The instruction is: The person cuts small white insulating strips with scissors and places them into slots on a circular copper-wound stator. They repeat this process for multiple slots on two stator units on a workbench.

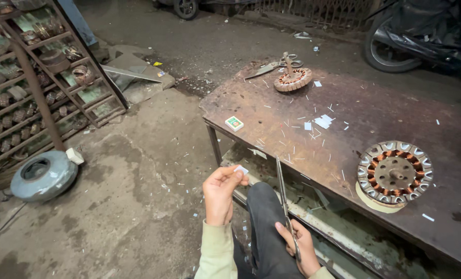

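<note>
The person's left hand (220, 190) is pinching a small white paper piece (240, 169) between thumb and fingertips, holding it up just in front of the near edge of the table (375, 111). The right hand (298, 247) is resting low beside the dark trouser knee (264, 217), fingers closed around the handles of a pair of long scissors (284, 199), whose blades are pointing up and away from that hand toward the table edge, apparently shut. Beyond the right hand, on the rusty table, a round motor stator with copper windings (394, 173) is lying flat on a pale disc, well apart from the scissors. Further off, ahead of both hands, white paper scraps (322, 121) are lying scattered, a small green and white box (234, 123) is sitting near the table's left edge, and a smaller stator (292, 79) is lying at the far side beside a second pair of scissors (271, 66). Left of the left hand, on the floor, a grey motor housing (43, 175) is resting before a metal rack (39, 88).
</note>
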